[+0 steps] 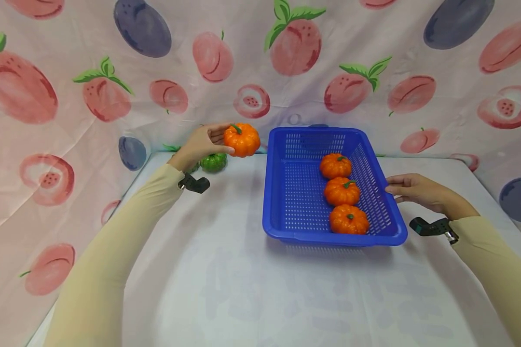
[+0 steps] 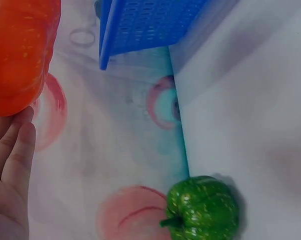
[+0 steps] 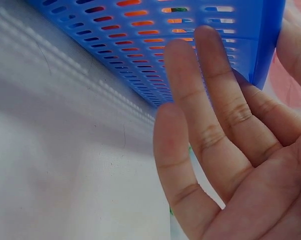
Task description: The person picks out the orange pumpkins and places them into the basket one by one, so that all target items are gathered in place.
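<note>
My left hand holds an orange toy pumpkin with a green stem above the table, left of the blue basket. In the left wrist view the fingers reach the underside of the pumpkin. On the basket's right side, my right hand grips the rim, thumb over it and fingers along the outer slotted wall. Inside the basket three orange pumpkins stand in a row by the right wall: far, middle and near.
A speckled green pumpkin sits on the white table at the back left, with more green partly hidden behind the left wrist. A fruit-printed curtain hangs along the back and sides of the table.
</note>
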Demonstrator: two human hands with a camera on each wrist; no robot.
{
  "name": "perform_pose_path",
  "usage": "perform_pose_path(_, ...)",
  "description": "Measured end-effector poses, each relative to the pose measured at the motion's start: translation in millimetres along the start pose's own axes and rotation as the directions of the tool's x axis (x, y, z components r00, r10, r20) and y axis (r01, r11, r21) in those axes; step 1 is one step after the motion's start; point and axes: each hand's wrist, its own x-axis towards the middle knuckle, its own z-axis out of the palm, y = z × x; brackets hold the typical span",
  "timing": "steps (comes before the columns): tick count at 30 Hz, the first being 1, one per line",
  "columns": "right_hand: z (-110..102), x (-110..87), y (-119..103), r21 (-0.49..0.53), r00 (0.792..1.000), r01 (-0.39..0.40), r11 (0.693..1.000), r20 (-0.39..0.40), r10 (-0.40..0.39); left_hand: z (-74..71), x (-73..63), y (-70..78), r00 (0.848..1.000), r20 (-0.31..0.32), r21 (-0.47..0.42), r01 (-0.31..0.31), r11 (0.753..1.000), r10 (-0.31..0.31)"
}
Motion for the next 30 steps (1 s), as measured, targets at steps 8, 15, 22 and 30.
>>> perform_pose_path(8, 0, -1.1, 0, 0.011, 1.0, 0.007, 1.0, 0.002, -0.007, 18.5, 11.4, 22.4, 0.998, 0.054, 0.013, -0.029, 1.0, 0.028)
perform_pose_path(15, 0, -0.7, 0, 0.009, 1.0, 0.008, 1.0, 0.004, -0.008, 35.5, 25.3, 35.3, 0.992, 0.105, 0.031, -0.077, 0.997, 0.073)
perform_pose_path(22, 0, -0.9, 0, 0.025, 1.0, 0.014, 1.0, 0.012, -0.014, 51.6, 38.2, 43.9, 0.983, 0.159, 0.023, -0.099, 0.995, 0.094)
perform_pose_path(30, -2, -0.9, 0, 0.029, 1.0, 0.02, 0.999, 0.018, -0.02, 69.1, 51.9, 50.1, 0.964, 0.233, 0.052, -0.143, 0.988, 0.128)
